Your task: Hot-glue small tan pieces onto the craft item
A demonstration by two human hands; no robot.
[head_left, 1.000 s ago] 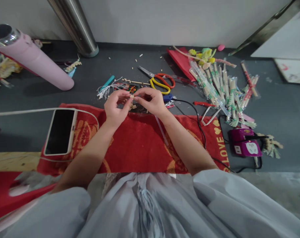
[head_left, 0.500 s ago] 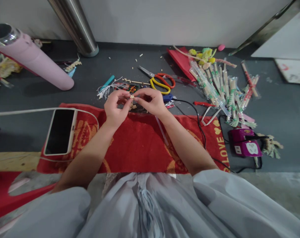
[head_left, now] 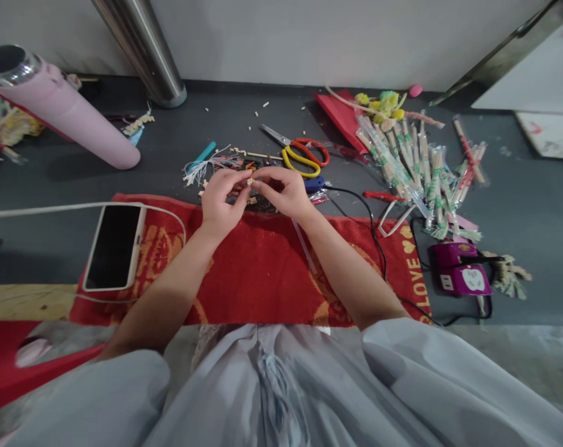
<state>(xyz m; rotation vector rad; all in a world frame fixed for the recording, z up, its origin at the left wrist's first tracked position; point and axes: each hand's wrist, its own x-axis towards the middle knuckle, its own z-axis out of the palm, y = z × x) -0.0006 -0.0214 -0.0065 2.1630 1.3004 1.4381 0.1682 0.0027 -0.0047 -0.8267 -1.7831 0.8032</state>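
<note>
Pinches a tiny knobbly beige piece (head_left: 250, 182) with left hand (head_left: 221, 198) and right hand (head_left: 285, 191); likely light, stiff; best held by edges.

On the near side of the bare left hand (head_left: 222, 202) and bare right hand (head_left: 287, 194), the flat red cloth towel (head_left: 256, 267) leaves a low passage — a thin translucent strip (head_left: 304, 246) lies along its right. Beyond, yellow-and-orange-handled steel scissors (head_left: 288, 150) obstruct the right; a tall pink cylindrical flask (head_left: 76, 115), the far left.
</note>
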